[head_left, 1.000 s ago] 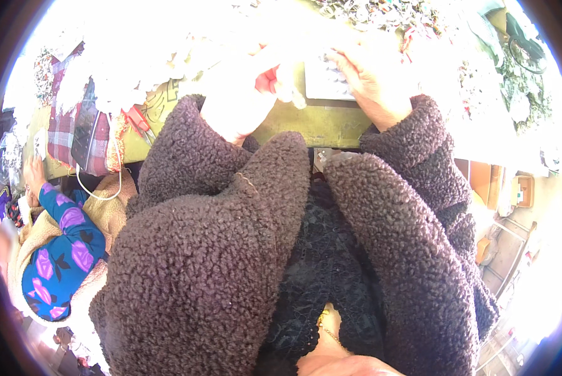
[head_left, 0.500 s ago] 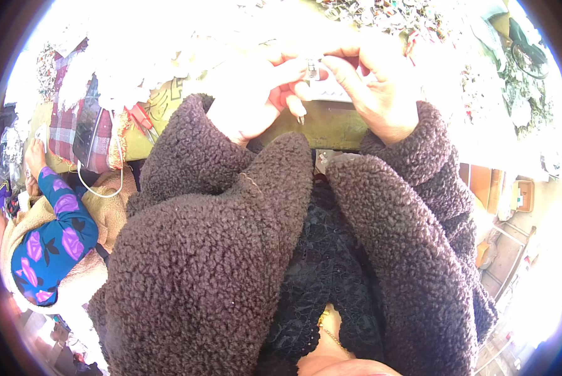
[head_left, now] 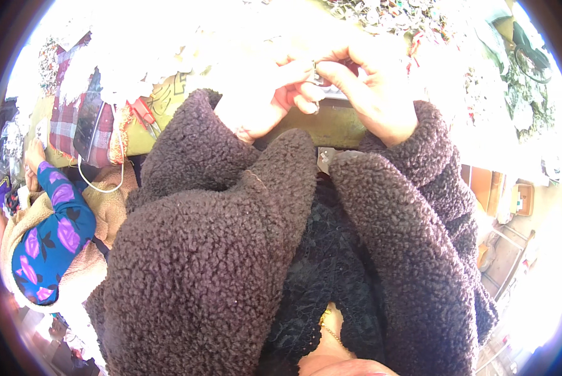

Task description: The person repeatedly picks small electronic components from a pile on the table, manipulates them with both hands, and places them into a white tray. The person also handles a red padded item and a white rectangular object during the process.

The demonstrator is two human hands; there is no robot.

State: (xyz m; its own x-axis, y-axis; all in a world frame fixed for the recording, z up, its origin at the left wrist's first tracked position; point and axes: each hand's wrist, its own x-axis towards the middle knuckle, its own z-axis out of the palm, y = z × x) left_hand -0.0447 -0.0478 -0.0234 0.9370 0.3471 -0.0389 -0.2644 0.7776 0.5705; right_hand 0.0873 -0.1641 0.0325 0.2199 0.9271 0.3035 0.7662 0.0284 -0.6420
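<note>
Over the near edge of the yellowish-green table [head_left: 331,125], my two hands meet at their fingertips. Between them is a small shiny silvery piece [head_left: 317,76], mostly covered by the fingers and washed out by glare. My left hand [head_left: 259,100] pinches it from one side, with its lower fingers curled; a tiny metallic bit [head_left: 317,109] shows at one of these fingertips. From the other side, my right hand [head_left: 381,97] closes thumb and forefinger on the piece. Strong light hides much of both hands' backs.
A pile of small shiny pieces [head_left: 390,15] lies at the far side. To the left are red-handled scissors [head_left: 142,111], a dark phone [head_left: 87,128] with a white cable [head_left: 99,193], and plaid cloth [head_left: 65,122]. A co-worker's flowered sleeve [head_left: 65,219] reaches in at far left.
My fingertips have drawn closer together around the small piece, covering more of it. My left hand has shifted slightly right, its lower fingers curling in.
</note>
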